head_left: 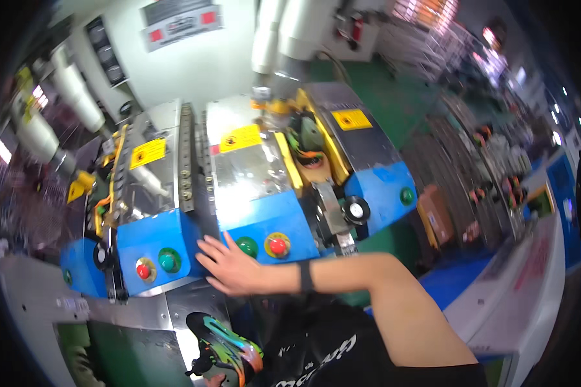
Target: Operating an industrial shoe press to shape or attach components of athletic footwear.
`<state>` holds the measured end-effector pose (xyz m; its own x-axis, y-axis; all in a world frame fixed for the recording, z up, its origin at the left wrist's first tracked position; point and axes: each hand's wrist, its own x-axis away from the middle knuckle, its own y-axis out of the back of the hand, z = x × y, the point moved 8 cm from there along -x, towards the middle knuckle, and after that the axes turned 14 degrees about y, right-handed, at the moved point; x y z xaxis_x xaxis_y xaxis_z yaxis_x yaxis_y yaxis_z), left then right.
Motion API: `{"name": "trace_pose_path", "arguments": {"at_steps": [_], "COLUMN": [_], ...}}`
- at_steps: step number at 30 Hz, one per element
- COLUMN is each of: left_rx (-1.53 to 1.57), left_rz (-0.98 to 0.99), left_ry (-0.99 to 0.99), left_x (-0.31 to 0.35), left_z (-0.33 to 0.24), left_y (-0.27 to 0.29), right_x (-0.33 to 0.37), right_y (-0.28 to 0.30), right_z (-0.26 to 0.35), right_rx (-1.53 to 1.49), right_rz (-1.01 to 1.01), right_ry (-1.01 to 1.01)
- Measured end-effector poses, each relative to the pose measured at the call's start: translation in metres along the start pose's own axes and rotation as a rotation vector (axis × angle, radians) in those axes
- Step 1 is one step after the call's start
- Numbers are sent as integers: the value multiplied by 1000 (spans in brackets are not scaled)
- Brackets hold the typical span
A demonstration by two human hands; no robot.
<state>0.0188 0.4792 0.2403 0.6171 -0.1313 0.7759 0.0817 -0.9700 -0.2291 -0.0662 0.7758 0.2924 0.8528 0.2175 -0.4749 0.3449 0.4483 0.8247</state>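
Note:
My right hand (pixel 232 267) reaches leftward across the front of a machine, fingers spread and nothing in them. It is by the edge of a blue panel (pixel 297 216), close to a green button (pixel 246 246) and a red button (pixel 277 245). Low in the picture, a colourful shoe upper (pixel 229 345) in green, blue and orange with a black collar is held by my left hand (pixel 217 380). Only a bit of that hand shows beneath the upper. Another colourful shoe upper (pixel 311 157) sits in the machine between two yellow plates.
To the left, a second blue panel (pixel 155 251) carries a red button (pixel 143 271) and a teal button (pixel 168 260). White jointed arms (pixel 290 39) hang over the machine. A rack (pixel 458 174) with shoes stands on the right, near a white-and-blue machine casing (pixel 523 284).

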Motion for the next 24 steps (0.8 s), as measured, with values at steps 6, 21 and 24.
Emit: {"name": "trace_pose_path", "arguments": {"at_steps": [6,21,24], "left_rx": [338,-189,0], "left_rz": [-108,-356,-119], "left_ry": [-142,-259,-201], "left_x": [30,-73,-91], "left_z": [55,17,15], "left_y": [96,223,290], "right_x": [52,18,-37], "right_y": [-77,-176,-201], "right_z": [90,225,279], "right_rx": [-707,-914,-790], "right_rz": [224,312,299], "right_ry": [28,-293,-116]}}
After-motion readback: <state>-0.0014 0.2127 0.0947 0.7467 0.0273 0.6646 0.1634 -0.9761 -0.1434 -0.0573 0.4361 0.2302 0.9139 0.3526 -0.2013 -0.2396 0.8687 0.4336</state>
